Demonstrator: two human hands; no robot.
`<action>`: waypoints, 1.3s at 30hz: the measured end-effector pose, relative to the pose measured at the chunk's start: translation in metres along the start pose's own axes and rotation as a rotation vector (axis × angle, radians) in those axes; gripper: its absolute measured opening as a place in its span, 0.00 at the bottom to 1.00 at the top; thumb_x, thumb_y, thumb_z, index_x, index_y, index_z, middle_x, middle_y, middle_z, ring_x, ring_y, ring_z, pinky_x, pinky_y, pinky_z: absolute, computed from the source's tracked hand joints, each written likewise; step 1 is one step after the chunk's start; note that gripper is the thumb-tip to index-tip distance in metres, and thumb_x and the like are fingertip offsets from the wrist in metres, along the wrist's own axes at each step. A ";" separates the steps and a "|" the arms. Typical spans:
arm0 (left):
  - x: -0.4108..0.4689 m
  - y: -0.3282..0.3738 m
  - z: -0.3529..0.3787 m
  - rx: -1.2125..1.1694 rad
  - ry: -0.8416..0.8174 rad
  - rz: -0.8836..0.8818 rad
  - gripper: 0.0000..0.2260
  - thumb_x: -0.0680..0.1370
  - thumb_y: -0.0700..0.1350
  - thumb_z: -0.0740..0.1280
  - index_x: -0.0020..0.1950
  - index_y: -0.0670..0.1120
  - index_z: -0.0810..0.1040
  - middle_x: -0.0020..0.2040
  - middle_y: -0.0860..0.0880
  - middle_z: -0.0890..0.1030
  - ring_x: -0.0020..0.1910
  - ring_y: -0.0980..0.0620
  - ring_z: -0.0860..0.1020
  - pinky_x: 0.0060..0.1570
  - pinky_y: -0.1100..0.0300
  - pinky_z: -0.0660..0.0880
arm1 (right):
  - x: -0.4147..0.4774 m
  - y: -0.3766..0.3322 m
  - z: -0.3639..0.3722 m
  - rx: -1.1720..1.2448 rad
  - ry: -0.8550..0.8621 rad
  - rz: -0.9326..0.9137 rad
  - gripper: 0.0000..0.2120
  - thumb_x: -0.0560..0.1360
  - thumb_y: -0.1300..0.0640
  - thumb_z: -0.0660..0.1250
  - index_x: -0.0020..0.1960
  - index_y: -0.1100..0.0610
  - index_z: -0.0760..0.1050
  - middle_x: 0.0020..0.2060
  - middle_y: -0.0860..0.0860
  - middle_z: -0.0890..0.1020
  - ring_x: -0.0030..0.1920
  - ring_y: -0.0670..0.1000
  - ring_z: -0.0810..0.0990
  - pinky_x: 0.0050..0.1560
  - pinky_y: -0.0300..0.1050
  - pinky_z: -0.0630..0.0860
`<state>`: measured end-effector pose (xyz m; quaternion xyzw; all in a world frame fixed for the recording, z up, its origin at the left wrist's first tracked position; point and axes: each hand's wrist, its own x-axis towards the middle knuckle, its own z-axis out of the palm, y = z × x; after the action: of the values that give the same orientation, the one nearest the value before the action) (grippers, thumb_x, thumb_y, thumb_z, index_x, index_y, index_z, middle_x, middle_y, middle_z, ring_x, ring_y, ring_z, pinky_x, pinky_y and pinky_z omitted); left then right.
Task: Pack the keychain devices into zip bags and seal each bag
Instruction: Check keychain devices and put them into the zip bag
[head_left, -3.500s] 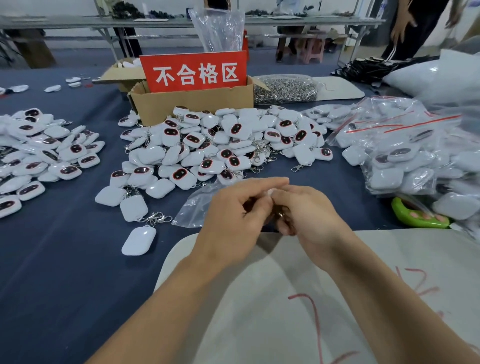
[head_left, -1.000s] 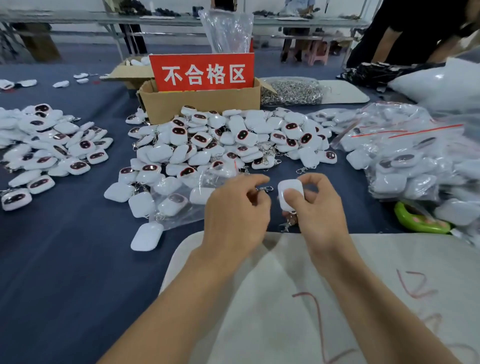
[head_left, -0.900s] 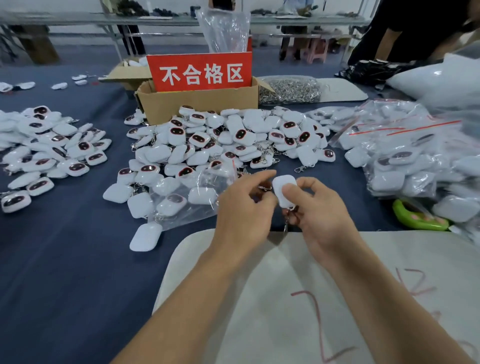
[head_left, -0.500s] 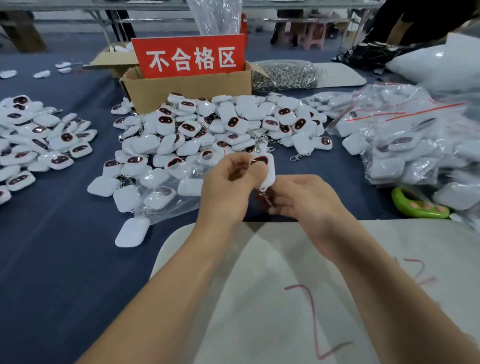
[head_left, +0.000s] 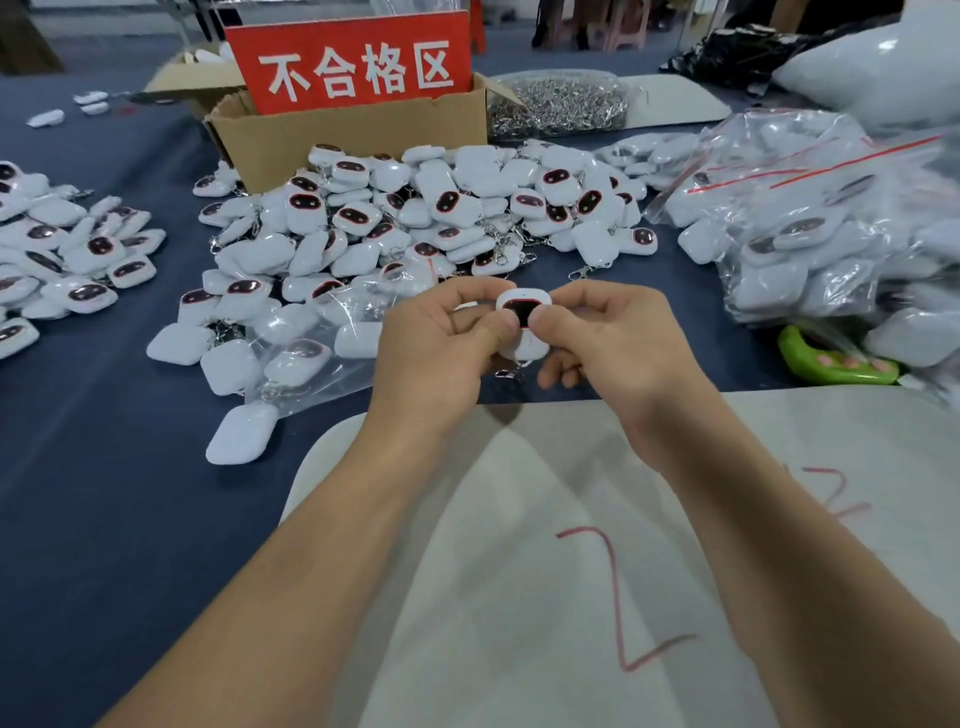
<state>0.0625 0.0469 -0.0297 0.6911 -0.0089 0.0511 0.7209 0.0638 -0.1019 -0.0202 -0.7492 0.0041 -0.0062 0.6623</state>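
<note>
Both hands hold one white keychain device (head_left: 522, 318) with a dark red-rimmed screen facing me, its metal clasp dangling below. My left hand (head_left: 441, 348) pinches its left side with thumb and fingers; my right hand (head_left: 608, 338) pinches its right side. A clear zip bag (head_left: 332, 343) with several devices inside lies on the blue cloth just left of my left hand. A large pile of loose devices (head_left: 415, 218) spreads behind the hands.
A cardboard box (head_left: 337, 135) with a red sign stands behind the pile. A second pile of devices (head_left: 62, 249) lies at left. Filled zip bags (head_left: 831, 228) are heaped at right, with a green object (head_left: 836, 361) beside them. Metal clasps (head_left: 561, 106) lie at the back. A white board (head_left: 571, 545) sits under my forearms.
The device went from my left hand's raised grip to being held low by both hands, screen facing me. The camera tilted closer to the table.
</note>
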 end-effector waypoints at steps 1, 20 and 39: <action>0.000 -0.001 0.000 0.005 -0.001 0.003 0.09 0.79 0.31 0.68 0.53 0.42 0.84 0.32 0.48 0.83 0.29 0.55 0.75 0.36 0.61 0.77 | 0.000 0.001 0.000 -0.005 -0.002 -0.004 0.04 0.70 0.54 0.72 0.37 0.50 0.83 0.28 0.49 0.82 0.28 0.50 0.79 0.33 0.42 0.72; -0.002 -0.003 -0.002 0.296 0.109 0.080 0.08 0.73 0.38 0.75 0.43 0.51 0.84 0.33 0.53 0.86 0.36 0.53 0.86 0.40 0.59 0.80 | -0.002 0.005 0.007 -0.138 -0.039 0.016 0.05 0.67 0.58 0.71 0.43 0.54 0.81 0.28 0.50 0.82 0.31 0.47 0.77 0.36 0.44 0.72; -0.003 0.003 0.008 0.193 0.042 0.049 0.06 0.74 0.37 0.75 0.45 0.47 0.84 0.34 0.47 0.86 0.35 0.46 0.86 0.44 0.48 0.83 | -0.004 0.008 0.005 -0.311 0.072 -0.056 0.04 0.73 0.59 0.70 0.45 0.51 0.80 0.35 0.49 0.86 0.38 0.54 0.84 0.41 0.50 0.79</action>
<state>0.0597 0.0392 -0.0268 0.7556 -0.0055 0.0839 0.6496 0.0600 -0.0980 -0.0290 -0.8418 0.0078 -0.0505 0.5373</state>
